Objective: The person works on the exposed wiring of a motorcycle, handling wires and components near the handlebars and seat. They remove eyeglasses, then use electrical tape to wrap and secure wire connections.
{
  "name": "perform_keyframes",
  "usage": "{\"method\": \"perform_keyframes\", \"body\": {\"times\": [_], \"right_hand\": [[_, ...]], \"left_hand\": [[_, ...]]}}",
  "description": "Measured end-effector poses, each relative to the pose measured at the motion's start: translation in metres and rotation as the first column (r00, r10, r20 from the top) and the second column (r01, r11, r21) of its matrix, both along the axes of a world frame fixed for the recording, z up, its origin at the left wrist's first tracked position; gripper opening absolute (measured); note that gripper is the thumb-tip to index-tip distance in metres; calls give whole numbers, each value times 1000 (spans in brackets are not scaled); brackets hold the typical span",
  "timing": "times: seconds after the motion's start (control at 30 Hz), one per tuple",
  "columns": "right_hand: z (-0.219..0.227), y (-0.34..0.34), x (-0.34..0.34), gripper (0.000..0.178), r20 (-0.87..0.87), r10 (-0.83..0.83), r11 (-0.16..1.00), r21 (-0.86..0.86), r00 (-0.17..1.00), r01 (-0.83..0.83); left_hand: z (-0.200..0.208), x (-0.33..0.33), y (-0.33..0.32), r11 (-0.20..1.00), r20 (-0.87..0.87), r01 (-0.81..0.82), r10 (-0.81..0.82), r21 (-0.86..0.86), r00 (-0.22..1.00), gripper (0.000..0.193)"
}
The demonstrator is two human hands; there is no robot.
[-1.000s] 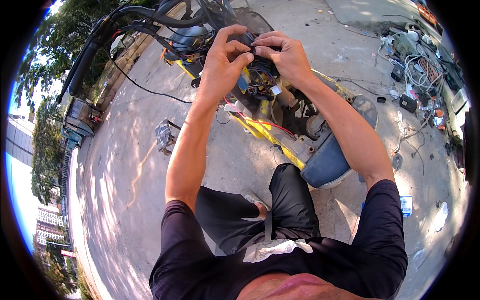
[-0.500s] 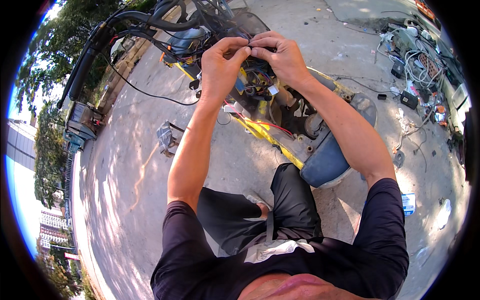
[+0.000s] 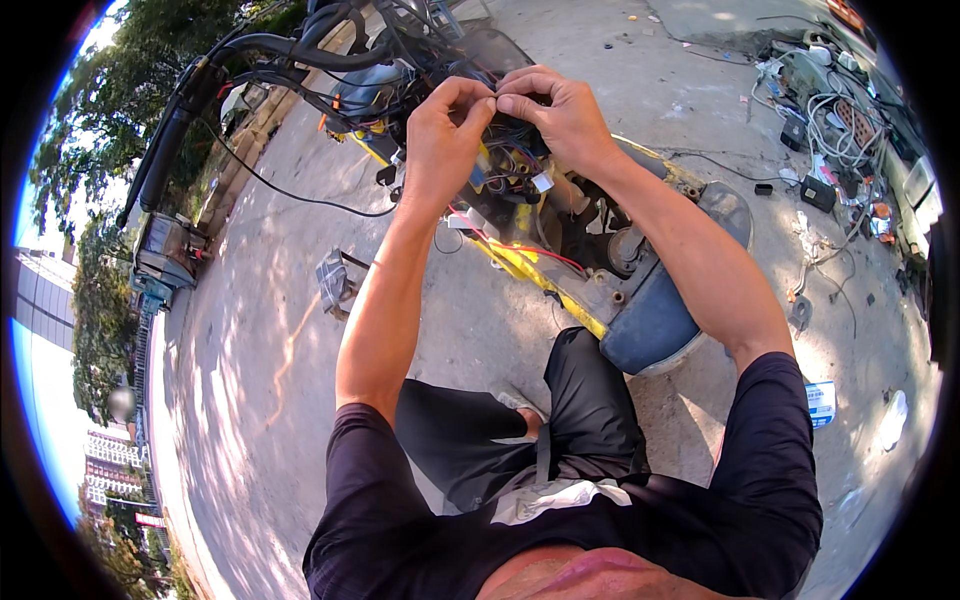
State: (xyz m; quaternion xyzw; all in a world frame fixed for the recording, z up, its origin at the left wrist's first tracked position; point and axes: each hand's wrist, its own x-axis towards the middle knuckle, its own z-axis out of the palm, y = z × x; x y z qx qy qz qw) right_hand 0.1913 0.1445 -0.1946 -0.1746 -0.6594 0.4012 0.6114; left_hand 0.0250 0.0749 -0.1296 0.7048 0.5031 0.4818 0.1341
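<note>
Pinching a thin wire (image 3: pixel 492 97) between both sets of fingertips, I hold it above the scooter's open wiring bundle (image 3: pixel 515 165), its short run lying crosswise. My left hand (image 3: pixel 440 135) and right hand (image 3: pixel 565 115) meet thumb-to-forefinger (equally near), forearms raised, elbows spread.

Tangled cables (image 3: pixel 838 120) right; trees (image 3: pixel 100 290) left.

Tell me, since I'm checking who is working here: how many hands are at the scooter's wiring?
2. The left hand and the right hand meet fingertip to fingertip above the wire bundle of the scooter, pinching something too small to identify.
</note>
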Motion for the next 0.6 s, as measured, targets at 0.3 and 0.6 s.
{"method": "perform_keyframes", "body": {"times": [0.3, 0.6], "right_hand": [[3, -6, 1, 14, 8, 48, 999, -8, 999, -48], [3, -10, 0, 12, 33, 35, 993, 111, 999, -38]], "left_hand": [[2, -10, -5, 999, -159, 4, 1, 32, 987, 14], [23, -15, -5, 886, -591, 167, 139, 432, 795, 17]]}}
